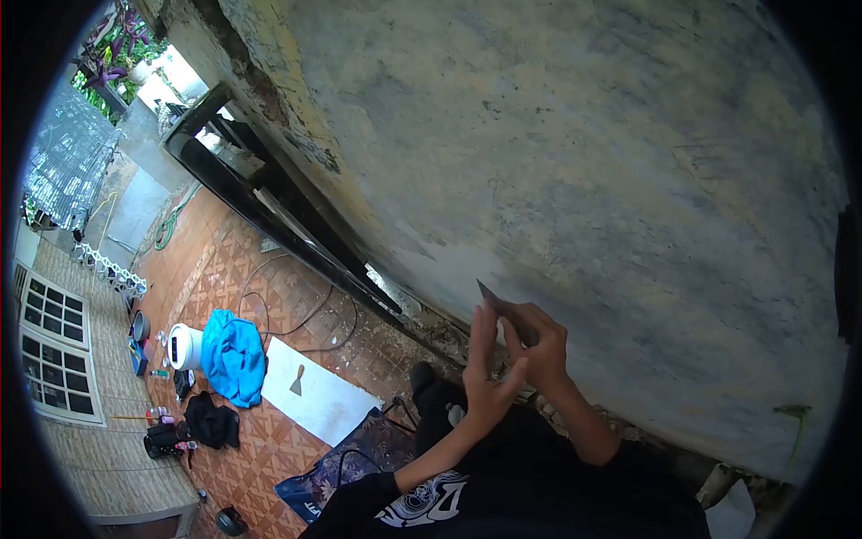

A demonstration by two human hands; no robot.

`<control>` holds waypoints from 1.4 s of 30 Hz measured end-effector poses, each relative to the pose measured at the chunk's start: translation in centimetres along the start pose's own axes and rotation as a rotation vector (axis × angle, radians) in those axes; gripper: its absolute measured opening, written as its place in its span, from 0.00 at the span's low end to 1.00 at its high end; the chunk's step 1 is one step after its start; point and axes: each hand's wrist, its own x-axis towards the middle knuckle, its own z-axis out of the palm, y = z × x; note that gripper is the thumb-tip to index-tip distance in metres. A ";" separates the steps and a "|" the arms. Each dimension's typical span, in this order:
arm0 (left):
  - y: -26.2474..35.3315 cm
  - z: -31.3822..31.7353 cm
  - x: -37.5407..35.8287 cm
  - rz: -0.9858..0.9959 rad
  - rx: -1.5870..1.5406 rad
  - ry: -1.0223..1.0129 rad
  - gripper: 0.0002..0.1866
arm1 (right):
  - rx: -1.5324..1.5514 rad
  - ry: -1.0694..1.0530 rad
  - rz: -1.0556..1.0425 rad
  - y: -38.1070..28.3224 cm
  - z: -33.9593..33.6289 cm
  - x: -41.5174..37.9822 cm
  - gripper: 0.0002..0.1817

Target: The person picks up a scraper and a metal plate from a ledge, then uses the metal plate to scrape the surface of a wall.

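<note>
Both hands are close together in front of the patchy grey plastered wall [575, 171]. A thin dark pointed piece [488, 292], perhaps a blade or folded sheet, sticks up from between the fingers. My right hand [537, 346] has its fingers curled round the lower part of that piece. Next to it, my left hand [491, 373] has its fingers stretched upward, the fingertips at the piece's edge. Much of the piece is hidden by the fingers, so its full shape cannot be made out.
A black metal frame [238, 193] leans along the wall at left. On the tiled floor are a white board [314, 406] bearing a scraper [297, 381], a blue cloth [233, 359], a white bucket [185, 347], a patterned bag [364, 454] and a cable [310, 321].
</note>
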 end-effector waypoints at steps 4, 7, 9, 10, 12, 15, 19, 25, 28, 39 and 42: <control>-1.2 -2.8 -1.7 -0.071 -0.041 0.142 0.36 | -0.017 0.092 0.137 2.1 0.4 -2.8 0.12; -1.2 -5.1 -2.7 -0.149 0.051 0.170 0.30 | -0.034 0.116 0.222 2.6 0.0 -2.7 0.12; -1.3 -6.4 -3.5 -0.189 0.134 0.221 0.27 | -0.054 0.139 0.202 2.5 0.1 -2.3 0.12; -1.3 -6.7 -3.7 -0.181 0.155 0.249 0.25 | -0.050 0.161 0.185 2.5 0.1 -2.1 0.12; -1.2 -7.4 -4.2 -0.191 0.189 0.264 0.24 | -0.044 0.190 0.165 2.7 0.3 -1.6 0.11; -1.2 -7.9 -5.0 -0.209 0.218 0.323 0.22 | -0.093 0.229 0.123 3.0 1.0 -1.1 0.11; -1.1 -8.0 -5.8 -0.267 0.234 0.407 0.20 | -0.067 0.176 0.032 3.8 3.8 2.2 0.11; -0.1 -9.0 -6.1 -0.295 0.227 0.526 0.19 | 0.100 -0.053 -0.054 -0.2 5.4 2.7 0.13; -0.6 -9.9 -6.2 -0.292 0.226 0.583 0.17 | 0.102 -0.239 -0.002 1.4 5.4 -0.3 0.14; -2.0 -10.9 -6.8 -0.395 0.109 0.433 0.10 | -0.428 -0.744 0.458 10.7 -2.7 -11.2 0.12; -2.5 -9.6 -6.5 -0.397 0.100 0.380 0.09 | -0.379 -0.664 0.556 9.2 -4.1 -11.9 0.12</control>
